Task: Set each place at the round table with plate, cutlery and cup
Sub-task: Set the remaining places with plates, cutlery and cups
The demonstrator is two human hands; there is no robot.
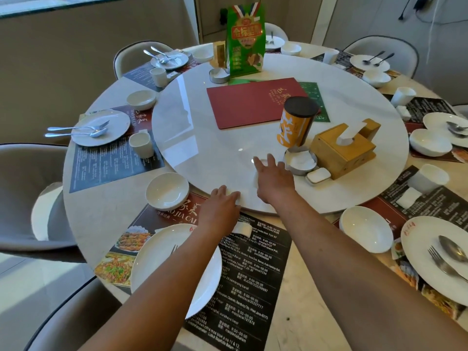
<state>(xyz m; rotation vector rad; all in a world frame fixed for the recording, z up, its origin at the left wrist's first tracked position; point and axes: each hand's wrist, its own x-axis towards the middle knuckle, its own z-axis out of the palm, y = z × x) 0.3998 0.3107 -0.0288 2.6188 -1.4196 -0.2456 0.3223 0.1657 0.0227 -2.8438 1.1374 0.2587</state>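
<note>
My left hand (222, 206) rests on the near rim of the white turntable (215, 138), fingers laid over its edge. My right hand (274, 178) lies further in on the turntable with straight, spread fingers. A small white patch shows beside its thumb; I cannot tell what it is. Below my left forearm, the near place has a white plate (162, 264) on a dark placemat (253, 274). Fork tines (174, 249) poke out from under the arm. A white bowl (167, 191) stands at its far left, and a small white block (243, 229) lies by my left wrist.
The turntable carries a red menu (253, 105), an orange canister (296, 122), a wooden tissue box (342, 150), a metal dish (301, 160) and a green bag (244, 41). Other places around the table hold plates, cutlery, bowls and cups (141, 145). Grey chairs (27, 193) ring the table.
</note>
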